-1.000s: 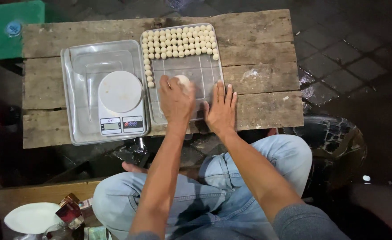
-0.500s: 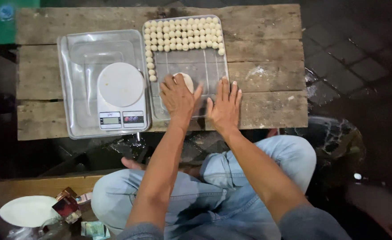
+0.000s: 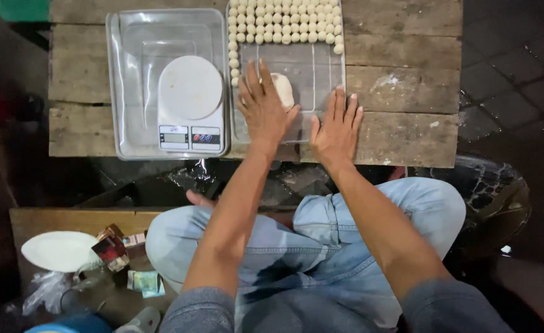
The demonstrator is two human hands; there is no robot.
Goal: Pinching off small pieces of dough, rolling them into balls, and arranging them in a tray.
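Two hands in view, both ours. Left hand (image 3: pixel 261 108) lies flat, fingers spread, palm pressing a lump of pale dough (image 3: pixel 282 90) onto the floor of the right metal tray (image 3: pixel 341 68); it grips nothing, the dough is only pinned under the palm and shows past the fingers. Right hand (image 3: pixel 335 129) is open and flat too, holding nothing, resting on the tray's near right corner and the wooden table (image 3: pixel 401 123).

Change over the last second: the lump has shifted from under the fingertips to the right side of the left palm, so we read it as being rolled. The right hand has barely moved.

Counts:
- trays: two, side by side. The left tray (image 3: pixel 121 80) holds the scale.
- one white digital scale (image 3: pixel 190 105), platform bare.
- dough lumps being worked: one.
- small dough balls (image 3: pixel 284 24): three rows showing across the far end, plus a column down the left wall. Top edge is cropped, so we can't give an exact total.
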